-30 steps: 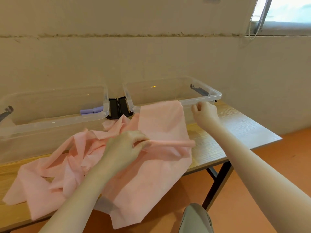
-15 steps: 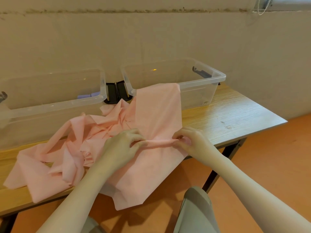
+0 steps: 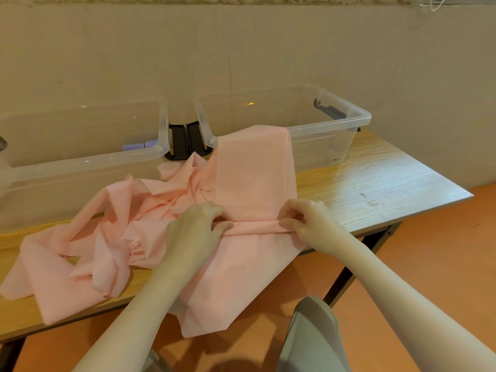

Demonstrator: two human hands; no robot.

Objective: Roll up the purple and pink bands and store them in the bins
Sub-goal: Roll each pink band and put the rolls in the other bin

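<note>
Pinching thin crumpled pink band [image 3: 252, 181], curled fingers [image 3: 288, 224]

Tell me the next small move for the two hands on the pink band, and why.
Probably turn the fold over once more, away from the body. The left hand and right hand pinch each end of a narrow fold across the pink band, whose flat stretch runs up over the right bin's rim.

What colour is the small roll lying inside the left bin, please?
Pale purple; the roll shows through the left bin wall in the head view.

Crumpled pink band [image 3: 249, 181] across table, draped over right clear bin [image 3: 357, 118]; purple roll [image 3: 139, 145] inside left bin [image 3: 80, 162].
</note>
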